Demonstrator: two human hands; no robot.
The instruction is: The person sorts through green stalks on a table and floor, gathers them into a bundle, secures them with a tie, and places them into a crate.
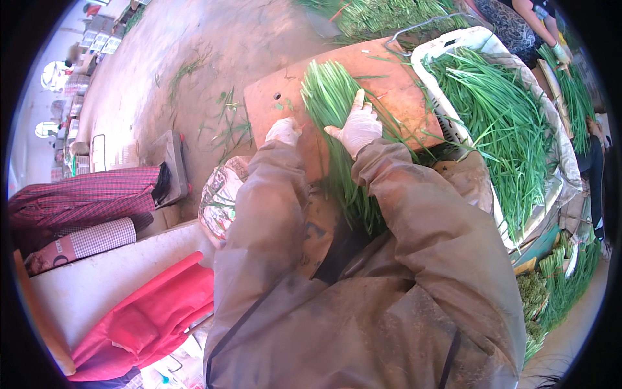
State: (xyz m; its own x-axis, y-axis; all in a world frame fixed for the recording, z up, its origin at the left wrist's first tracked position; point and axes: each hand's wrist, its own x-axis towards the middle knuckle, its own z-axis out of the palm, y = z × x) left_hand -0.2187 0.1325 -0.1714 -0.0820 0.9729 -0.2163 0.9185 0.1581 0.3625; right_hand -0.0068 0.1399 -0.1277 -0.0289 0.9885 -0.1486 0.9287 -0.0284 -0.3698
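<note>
A thick bundle of long green leafy stalks (324,92) lies across a worn reddish-brown board (272,92), its pale cut ends at the far side and its leaves hanging over the near edge. My right hand (358,125), in a whitish glove, rests on the bundle with thumb and fingers spread around it. To the left of the stalks my gloved left hand (284,131) is closed, fingers curled; a bit of something thin and red shows at its fingertips. A few loose leaves lie on the board.
Right of the board stands a white plastic crate (440,104) heaped with loose green stalks (505,112). More bundles (398,19) lie beyond the board. A co-worker's gloved hand (561,53) is at the upper right. A patterned bag (221,194) and red cloth (146,321) are at left.
</note>
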